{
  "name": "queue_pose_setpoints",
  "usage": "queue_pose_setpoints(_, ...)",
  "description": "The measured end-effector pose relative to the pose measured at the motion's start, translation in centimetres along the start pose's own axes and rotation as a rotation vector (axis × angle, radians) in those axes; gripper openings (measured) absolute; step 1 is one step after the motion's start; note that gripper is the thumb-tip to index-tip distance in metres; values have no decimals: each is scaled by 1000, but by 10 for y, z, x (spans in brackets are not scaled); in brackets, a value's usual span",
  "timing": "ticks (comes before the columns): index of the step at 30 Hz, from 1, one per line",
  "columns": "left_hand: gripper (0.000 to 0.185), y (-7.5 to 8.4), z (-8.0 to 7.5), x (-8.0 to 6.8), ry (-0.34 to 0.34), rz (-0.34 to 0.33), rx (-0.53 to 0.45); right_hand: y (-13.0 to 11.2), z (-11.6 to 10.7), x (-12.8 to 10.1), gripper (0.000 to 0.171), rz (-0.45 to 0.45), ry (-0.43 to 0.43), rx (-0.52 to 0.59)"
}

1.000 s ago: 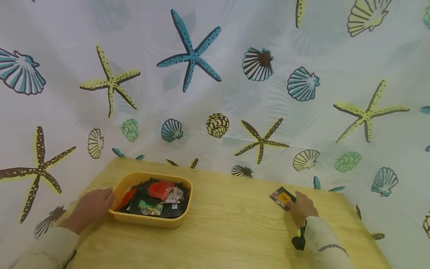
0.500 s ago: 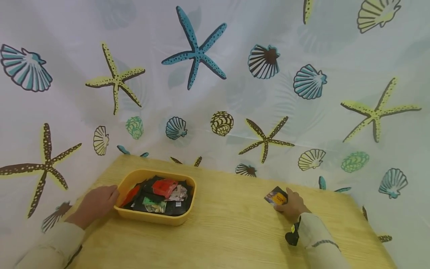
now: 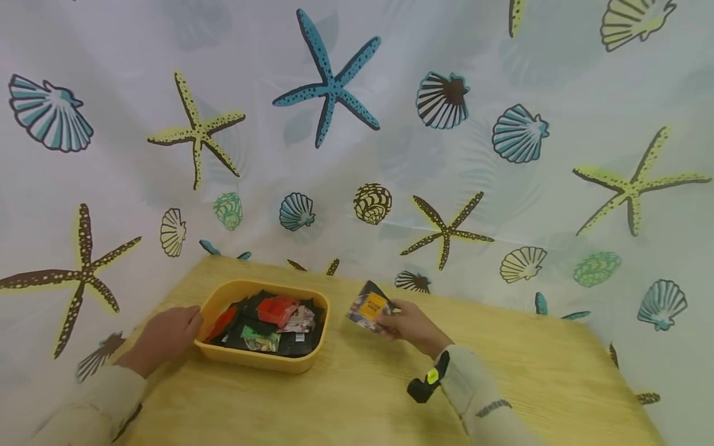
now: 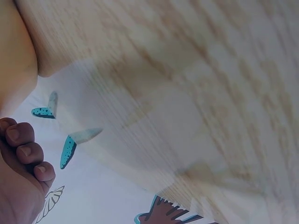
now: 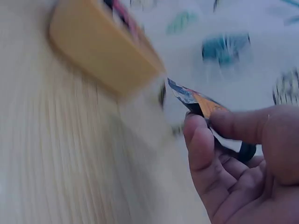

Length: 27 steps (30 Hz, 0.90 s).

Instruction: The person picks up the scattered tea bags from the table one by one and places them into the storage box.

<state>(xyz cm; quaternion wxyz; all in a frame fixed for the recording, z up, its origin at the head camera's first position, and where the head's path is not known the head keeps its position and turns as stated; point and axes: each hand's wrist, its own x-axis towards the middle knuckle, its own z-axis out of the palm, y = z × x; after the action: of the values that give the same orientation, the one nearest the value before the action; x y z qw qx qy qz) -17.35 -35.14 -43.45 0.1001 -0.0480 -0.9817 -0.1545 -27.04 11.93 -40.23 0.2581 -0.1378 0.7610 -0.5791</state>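
Note:
My right hand (image 3: 409, 323) pinches a small snack packet (image 3: 369, 306) with an orange label and dark edges between thumb and fingers. It holds the packet above the table, just right of a yellow plastic bin (image 3: 262, 367). In the right wrist view the packet (image 5: 198, 100) is seen nearly edge-on, with the blurred bin (image 5: 100, 46) beyond it. At the bin's left rim my left hand (image 3: 170, 337) has curled fingers and grips the edge; the exact contact is hidden. The left wrist view shows those curled fingers (image 4: 27, 151) close to the bin wall (image 4: 16, 56).
Several packets lie in the bin, among them a red packet (image 3: 276, 310), a green packet (image 3: 261, 341) and black ones. The bin stands on the left part of a wooden table (image 3: 346, 402). A white curtain (image 3: 357, 155) printed with shells and starfish hangs behind.
My right hand has lifted the packet off the table's right side and carried it left toward the bin. The left hand stays at the bin's rim; the view shifts slightly.

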Motion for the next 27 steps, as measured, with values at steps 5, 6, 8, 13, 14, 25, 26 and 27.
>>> queue_pose_setpoints(5, 35, -1, -2, 1, 10, -15, 11, -35, 63, 25, 65, -22, -113, 84)
queue_pose_setpoints(6, 35, -1, -2, 1, 7, -16, 13, -39, 75, 30, 69, -4, -109, 82)
queue_pose_setpoints(8, 34, -1, -1, 1, 4, -14, 20, -46, 99, 37, 73, 23, -100, 67)
queue_pose_setpoints(13, 33, -1, 1, 1, -6, -19, 39, -60, 145, 51, 72, 45, -56, -7)
queue_pose_setpoints(14, 33, 0, 1, 1, -11, -23, 44, -63, 150, 53, 74, 40, -49, -25)
queue_pose_setpoints(25, 33, 0, 4, 3, -14, -22, 68, -66, 167, 49, 60, -383, 67, -915)
queue_pose_setpoints(26, 34, 0, 4, 3, -9, -21, 66, -66, 168, 50, 61, -377, 36, -976)
queue_pose_setpoints(27, 34, 0, 5, 3, -9, -21, 70, -66, 170, 51, 62, -366, -5, -1019)
